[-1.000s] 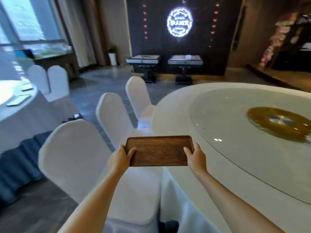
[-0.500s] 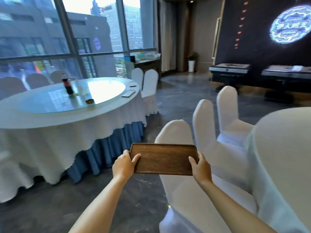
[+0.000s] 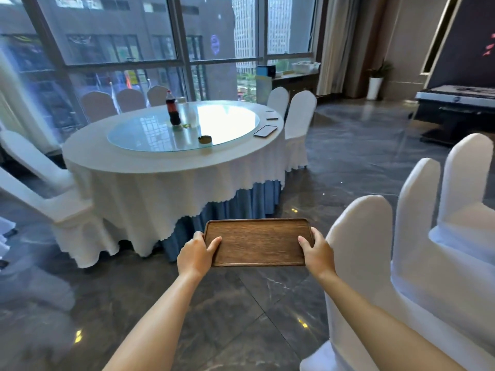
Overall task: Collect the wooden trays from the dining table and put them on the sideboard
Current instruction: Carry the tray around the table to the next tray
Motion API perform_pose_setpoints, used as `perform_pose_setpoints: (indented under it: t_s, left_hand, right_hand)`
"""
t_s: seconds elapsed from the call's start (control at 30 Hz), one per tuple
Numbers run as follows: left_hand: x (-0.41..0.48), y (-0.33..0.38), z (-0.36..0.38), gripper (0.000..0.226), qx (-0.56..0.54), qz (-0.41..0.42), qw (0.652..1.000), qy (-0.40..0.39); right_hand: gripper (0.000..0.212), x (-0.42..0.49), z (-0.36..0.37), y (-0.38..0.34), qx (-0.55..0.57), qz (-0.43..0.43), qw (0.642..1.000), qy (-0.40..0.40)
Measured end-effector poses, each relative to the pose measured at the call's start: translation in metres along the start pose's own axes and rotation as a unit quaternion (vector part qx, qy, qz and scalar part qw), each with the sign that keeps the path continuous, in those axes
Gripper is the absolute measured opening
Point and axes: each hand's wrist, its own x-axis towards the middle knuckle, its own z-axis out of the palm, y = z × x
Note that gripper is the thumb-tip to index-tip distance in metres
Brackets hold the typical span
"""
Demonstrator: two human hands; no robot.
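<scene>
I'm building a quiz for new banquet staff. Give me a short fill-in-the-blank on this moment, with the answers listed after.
1. The wooden tray is held by ____ hands, the left hand and the right hand at its short ends.
2. The tray's surface is ____ of dishes.
3. On the round table's glass turntable stands a dark cola ____.
4. The chairs wear ____ covers.

Answers: both; empty; bottle; white
</scene>
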Motion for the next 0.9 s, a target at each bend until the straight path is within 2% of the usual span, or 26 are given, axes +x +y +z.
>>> perform_pose_setpoints:
  t_s: [0.17,0.4,0.6,0.9]
  left_hand:
    - [0.081,-0.006,0.016,0.048,-0.003,-0.022,1.0,0.008]
    - [0.263,0.012,0.032,0.048,-0.011,-0.011,1.0,0.021]
    - [0.39,0.048,0.057,0.05,-0.028,-0.006,1.0,0.006]
    - [0.565,0.11,0.146,0.051,-0.049,0.015,0.998,-0.047]
  right_hand:
    - [0.05,0.082,0.052,-0.012,0.002,-0.009,1.0,-0.012]
    - [0.05,0.241,0.122,-0.059,0.007,-0.036,0.999,-0.001]
    - [0.051,0.365,0.145,-0.089,0.013,-0.026,1.0,0.013]
    - [0.051,0.542,0.167,-0.076,-0.008,0.008,0.998,0.054]
